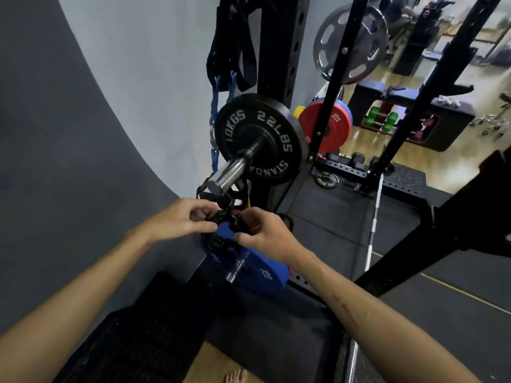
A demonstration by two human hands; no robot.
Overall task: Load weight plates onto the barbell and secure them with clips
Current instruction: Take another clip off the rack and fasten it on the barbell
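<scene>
A black 10 kg plate (260,138) sits on the chrome barbell sleeve (229,174), whose bare end points toward me. Just below the sleeve end, my left hand (182,218) and my right hand (264,233) both pinch a black barbell clip (228,219) with a red part between them. The clip is off the sleeve, held over a blue 20 kg plate (257,275) stored low on a peg.
The black rack upright (279,51) stands behind the plate, with black and blue straps (224,87) hanging left of it. A red 25 kg plate (326,125) and a grey plate (351,42) hang further right. A second barbell (373,225) lies on the dark mat. A curved grey wall is on the left.
</scene>
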